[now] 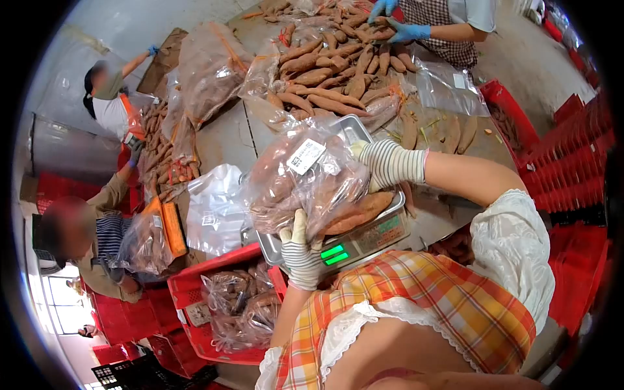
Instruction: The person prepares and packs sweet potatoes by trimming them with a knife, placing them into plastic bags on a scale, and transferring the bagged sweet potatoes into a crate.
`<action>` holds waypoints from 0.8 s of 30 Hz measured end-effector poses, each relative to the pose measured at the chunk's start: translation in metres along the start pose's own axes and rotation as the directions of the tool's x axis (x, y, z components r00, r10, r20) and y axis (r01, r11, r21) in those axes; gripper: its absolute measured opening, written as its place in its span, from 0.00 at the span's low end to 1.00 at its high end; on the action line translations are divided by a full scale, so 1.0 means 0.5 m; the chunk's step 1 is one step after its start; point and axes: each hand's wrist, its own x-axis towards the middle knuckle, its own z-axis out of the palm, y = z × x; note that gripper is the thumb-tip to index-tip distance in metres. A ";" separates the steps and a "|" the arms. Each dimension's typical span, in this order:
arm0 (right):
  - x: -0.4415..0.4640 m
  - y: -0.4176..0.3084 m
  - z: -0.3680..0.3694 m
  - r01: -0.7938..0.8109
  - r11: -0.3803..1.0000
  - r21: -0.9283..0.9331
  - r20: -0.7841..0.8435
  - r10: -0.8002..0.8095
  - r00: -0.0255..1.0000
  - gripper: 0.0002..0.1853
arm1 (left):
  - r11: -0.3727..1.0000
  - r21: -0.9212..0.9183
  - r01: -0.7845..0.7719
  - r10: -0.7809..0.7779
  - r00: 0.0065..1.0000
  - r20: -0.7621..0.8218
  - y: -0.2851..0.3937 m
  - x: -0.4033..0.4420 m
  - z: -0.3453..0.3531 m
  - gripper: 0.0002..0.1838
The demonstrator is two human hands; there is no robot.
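Observation:
Both my hands wear striped gloves and hold a clear plastic bag of sweet potatoes (273, 170) with a white label, over a metal scale tray (356, 129). My left hand (303, 255) grips the bag's near edge, thumb up on the plastic. At the bag's right side, my right hand (389, 164) is closed on the plastic. A loose sweet potato (359, 213) lies on the tray beside the bag. The scale's display (335, 254) glows green.
A red crate (195, 333) with bagged sweet potatoes stands at lower left. Empty bags (218, 214) lie left of the scale. Beyond is a sweet potato pile (328, 71); a co-worker's blue-gloved hands (406, 31) touch it. Two more people are at left.

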 end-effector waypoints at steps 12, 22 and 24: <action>0.051 -0.105 -0.131 0.148 0.555 0.819 -0.110 -0.102 0.989 0.36 | 0.761 -0.588 0.274 -0.133 0.953 0.272 0.012 0.214 -0.201 0.35; 0.115 -0.038 -0.212 -0.195 0.906 0.376 0.216 0.119 0.969 0.22 | 0.973 -0.098 0.207 -0.142 0.881 0.452 -0.060 0.335 -0.203 0.18; 0.107 -0.015 -0.213 -0.246 0.866 0.435 0.205 0.170 0.964 0.20 | 0.962 -0.042 0.271 -0.210 0.824 0.526 -0.061 0.323 -0.187 0.20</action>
